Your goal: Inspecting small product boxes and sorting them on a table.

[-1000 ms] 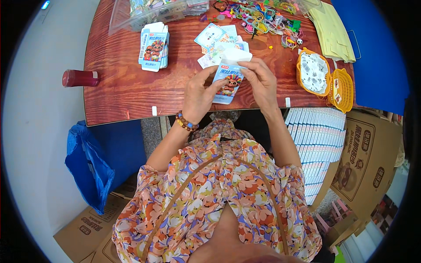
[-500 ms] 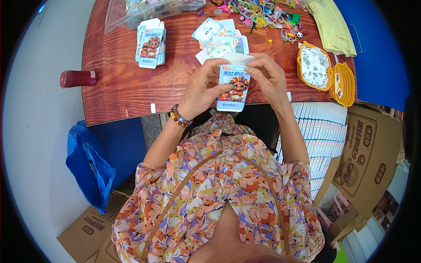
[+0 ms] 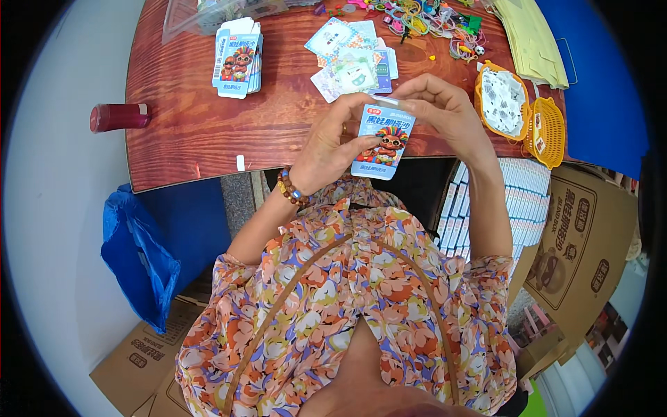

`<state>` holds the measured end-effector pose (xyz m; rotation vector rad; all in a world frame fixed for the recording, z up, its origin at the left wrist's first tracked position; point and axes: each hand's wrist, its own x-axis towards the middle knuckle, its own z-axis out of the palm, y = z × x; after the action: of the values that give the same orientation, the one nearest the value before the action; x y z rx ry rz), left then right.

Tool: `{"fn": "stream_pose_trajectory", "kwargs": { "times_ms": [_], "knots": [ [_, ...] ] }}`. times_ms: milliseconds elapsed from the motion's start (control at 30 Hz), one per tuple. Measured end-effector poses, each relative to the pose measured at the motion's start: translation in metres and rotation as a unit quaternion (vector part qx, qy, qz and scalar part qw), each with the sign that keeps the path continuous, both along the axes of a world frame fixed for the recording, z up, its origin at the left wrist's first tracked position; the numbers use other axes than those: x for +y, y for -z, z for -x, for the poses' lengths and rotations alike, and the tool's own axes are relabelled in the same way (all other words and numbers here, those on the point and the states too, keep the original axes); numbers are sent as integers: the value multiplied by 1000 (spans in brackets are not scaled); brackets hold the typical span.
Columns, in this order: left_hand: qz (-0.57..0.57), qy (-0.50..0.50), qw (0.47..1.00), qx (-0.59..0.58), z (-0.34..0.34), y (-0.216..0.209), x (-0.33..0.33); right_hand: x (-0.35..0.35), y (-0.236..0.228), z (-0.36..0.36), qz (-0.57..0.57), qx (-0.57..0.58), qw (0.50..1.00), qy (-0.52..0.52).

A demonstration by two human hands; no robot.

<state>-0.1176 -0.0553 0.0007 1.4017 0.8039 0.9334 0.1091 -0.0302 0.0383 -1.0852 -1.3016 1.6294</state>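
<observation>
A small light-blue cardboard box (image 3: 394,149) with a cartoon figure in rainbow hair is held just over the table's near edge. My left hand (image 3: 326,142) is closed round its left side, the thumb lying across the front. At the box's top, the thumb and fingers of my right hand (image 3: 451,115) pinch the end flap, which is folded over the opening. Whatever is inside the box is hidden. Just beyond my hands, patterned cards (image 3: 354,66) lie in a loose pile. A stack of flat matching boxes (image 3: 240,62) lies farther left.
A dark red bottle (image 3: 119,117) lies at the table's left edge. Yellow baskets (image 3: 549,132), one filled with small white packets, stand right. Colourful trinkets (image 3: 424,21) and a clear bin (image 3: 208,21) are at the back. Rows of packed boxes (image 3: 521,187) sit below, right, beside a carton (image 3: 583,236).
The white flap that stood up at the box's top is now folded down. Both hands and the box have shifted slightly right, and the box leans a little more.
</observation>
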Motion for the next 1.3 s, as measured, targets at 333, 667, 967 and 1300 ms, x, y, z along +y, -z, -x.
{"fn": "stream_pose_trajectory", "kwargs": {
  "times_ms": [333,667,967,1300],
  "knots": [
    [15,-5,999,40,0,0,0,1,-17,3,-97,-190,976,-46],
    [47,-29,997,53,-4,-4,-5,-14,-22,6,-213,-273,937,-50],
    [51,-1,995,87,-7,-15,-9,-28,-6,-2,-351,-334,871,-76],
    [105,14,994,4,-9,0,-5,-32,25,-8,-209,-227,951,10]
  ]
}}
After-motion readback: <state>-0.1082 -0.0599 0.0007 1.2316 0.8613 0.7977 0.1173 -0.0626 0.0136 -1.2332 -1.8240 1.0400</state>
